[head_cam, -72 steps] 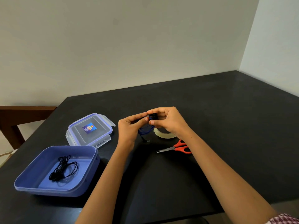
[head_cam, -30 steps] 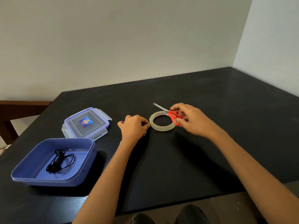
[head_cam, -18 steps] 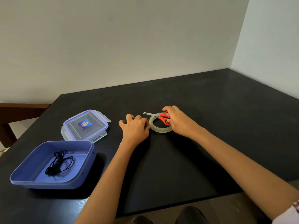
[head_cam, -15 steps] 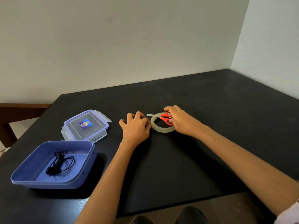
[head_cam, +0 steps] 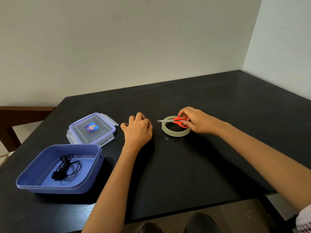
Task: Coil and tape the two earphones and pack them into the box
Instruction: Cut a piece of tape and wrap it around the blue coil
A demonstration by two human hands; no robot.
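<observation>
The right hand (head_cam: 196, 121) clamps its fingers on red-handled scissors (head_cam: 180, 122) over the clear tape roll (head_cam: 175, 132), probably to cut a strip. The left hand (head_cam: 138, 130) curls its fingers against the black table (head_cam: 202, 165); what they hold is hidden. A coiled black earphone (head_cam: 66, 167) lies in the blue plastic box (head_cam: 55, 189).

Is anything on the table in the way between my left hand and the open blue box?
Nothing visible does. Bare table separates the left hand from the box; its lid lies off, just beyond that path, and the box is open, one black earphone inside.
</observation>
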